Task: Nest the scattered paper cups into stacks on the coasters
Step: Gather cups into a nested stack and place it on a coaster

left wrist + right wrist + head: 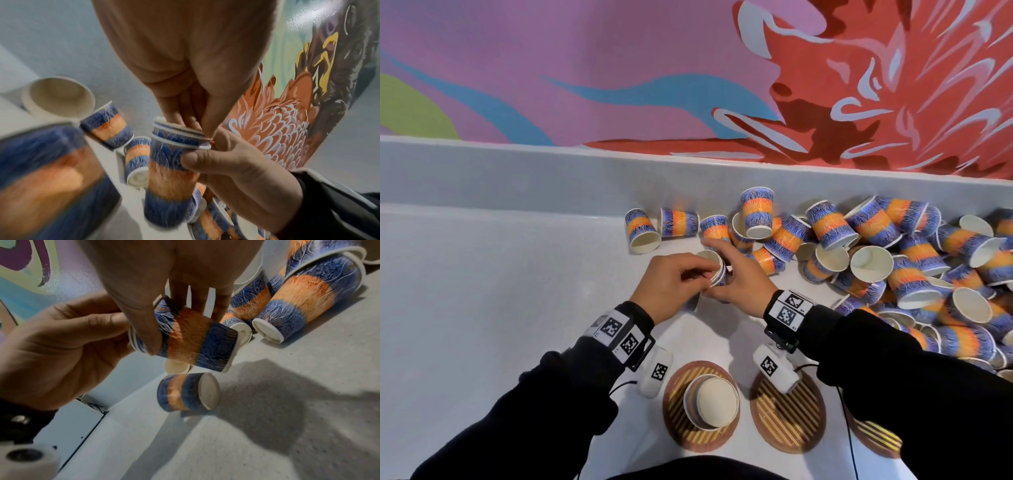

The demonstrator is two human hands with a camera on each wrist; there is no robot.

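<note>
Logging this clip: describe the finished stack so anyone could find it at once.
Near the counter's front edge lie round striped coasters. On the left coaster stands a stack of upright nested cups. Unlike the cups in the hands or the tumbled pile on the right, it sits on a coaster.

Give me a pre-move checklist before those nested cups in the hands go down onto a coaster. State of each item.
1. Held cups nested: ok, two rims sit stacked close together.
2. Grip secure: ok, left hand pinches at the rims and right hand wraps the side.
3. Existing stack on the left coaster ready to receive: ok, it stands mouth up.
4. Middle coaster free: ok as to cups; the wrist device hangs in front of its far edge.
5. Third coaster: cannot tell, the right sleeve hides most of it.
6. Loose cups left: not ok, many remain scattered.
</note>
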